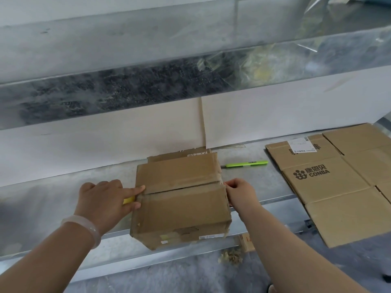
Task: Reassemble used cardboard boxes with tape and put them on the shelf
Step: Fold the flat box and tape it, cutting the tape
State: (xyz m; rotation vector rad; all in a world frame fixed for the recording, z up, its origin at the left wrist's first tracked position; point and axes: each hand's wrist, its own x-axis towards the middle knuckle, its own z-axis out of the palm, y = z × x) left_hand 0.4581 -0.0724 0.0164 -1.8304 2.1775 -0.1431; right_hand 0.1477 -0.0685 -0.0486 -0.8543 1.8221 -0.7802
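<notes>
A brown cardboard box [182, 208] stands on the metal shelf [53, 199], its near corner jutting over the front edge. Its top flaps are closed, and a strip of clear tape [182, 188] runs along the seam. My left hand [103, 199] is at the seam's left end, holding a yellow tape roll [128, 200] that is mostly hidden under it, with the index finger stretched onto the box top. My right hand [241, 193] is at the seam's right end, fingers curled over the tape at the box's edge.
A green pen [245, 164] lies on the shelf behind the box. Flattened cardboard boxes [330, 187] cover the shelf's right part and hang over its edge. Cardboard scraps [230, 255] lie on the floor below. Another shelf with plastic film [275, 66] is above.
</notes>
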